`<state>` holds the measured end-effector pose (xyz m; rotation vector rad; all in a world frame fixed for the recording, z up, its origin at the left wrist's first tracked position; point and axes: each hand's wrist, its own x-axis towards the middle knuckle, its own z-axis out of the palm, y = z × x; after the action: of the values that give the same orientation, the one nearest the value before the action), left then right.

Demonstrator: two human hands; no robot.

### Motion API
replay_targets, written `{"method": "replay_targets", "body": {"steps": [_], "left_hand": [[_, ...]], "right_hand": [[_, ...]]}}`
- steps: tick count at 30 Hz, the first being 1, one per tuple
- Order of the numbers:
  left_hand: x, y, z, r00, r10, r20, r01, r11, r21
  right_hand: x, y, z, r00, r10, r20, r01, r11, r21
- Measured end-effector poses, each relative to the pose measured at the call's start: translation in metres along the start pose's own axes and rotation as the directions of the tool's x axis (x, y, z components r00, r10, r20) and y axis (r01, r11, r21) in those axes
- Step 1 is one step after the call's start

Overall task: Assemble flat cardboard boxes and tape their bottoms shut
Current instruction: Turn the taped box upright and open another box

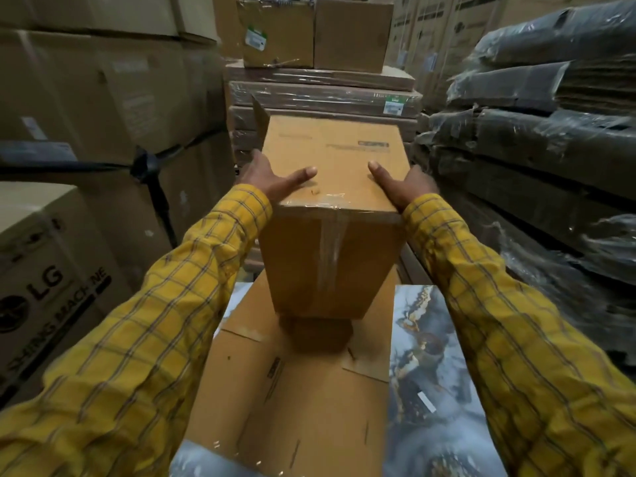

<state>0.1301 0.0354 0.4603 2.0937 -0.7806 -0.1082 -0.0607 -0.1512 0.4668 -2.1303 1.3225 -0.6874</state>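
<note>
An assembled brown cardboard box point(330, 160) is held in the air in front of me, its taped bottom turned toward me. A strip of clear tape point(328, 249) runs down that face and over the near top edge. My left hand point(275, 180) grips the box's left side with the thumb laid on its upper face. On the right side, my right hand point(399, 187) holds it the same way. A flat cardboard box point(299, 401) lies below on a marbled table point(430, 373). A brown tape roll point(315, 330) peeks out under the held box.
Large cartons, one printed LG point(44, 287), are stacked on my left. Wrapped bundles of flat cardboard point(537, 132) fill the right. Straight ahead stands a stack of flat boxes point(323, 98) with two small cartons point(316, 32) on top.
</note>
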Motion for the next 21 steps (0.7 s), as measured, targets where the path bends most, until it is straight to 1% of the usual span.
{"method": "replay_targets", "body": {"steps": [2,4,8,10,12,15,18,21], "left_hand": [[-0.012,-0.001,0.006,0.997,0.075,-0.027,-0.077,0.990,-0.114],[-0.028,-0.012,0.019,0.995,0.098,-0.036,-0.102,0.983,-0.153],[-0.065,-0.056,0.057,0.999,0.011,-0.044,-0.020,0.980,-0.197],[-0.087,-0.074,0.072,0.998,-0.037,-0.059,0.024,0.978,-0.206],[-0.104,-0.085,0.081,0.997,-0.041,-0.065,0.026,0.977,-0.214],[-0.118,-0.085,0.081,0.998,-0.026,-0.058,0.011,0.972,-0.234],[-0.126,-0.073,0.076,0.995,-0.039,-0.090,0.017,0.972,-0.236],[-0.129,-0.052,0.073,0.976,-0.174,-0.133,0.133,0.954,-0.270]], "right_hand": [[-0.005,0.011,0.005,0.999,-0.032,-0.028,0.035,0.993,0.110],[-0.012,0.031,0.018,0.999,-0.028,-0.020,0.031,0.983,0.181],[-0.040,0.077,0.056,1.000,0.015,0.018,-0.018,0.972,0.233],[-0.058,0.097,0.071,1.000,0.011,0.027,-0.017,0.969,0.246],[-0.072,0.110,0.078,1.000,-0.008,0.030,0.000,0.966,0.260],[-0.084,0.118,0.076,0.999,-0.028,0.027,0.019,0.955,0.297],[-0.091,0.116,0.069,1.000,-0.003,0.000,0.003,0.941,0.338],[-0.095,0.109,0.059,0.997,0.073,-0.005,-0.066,0.934,0.351]]}}
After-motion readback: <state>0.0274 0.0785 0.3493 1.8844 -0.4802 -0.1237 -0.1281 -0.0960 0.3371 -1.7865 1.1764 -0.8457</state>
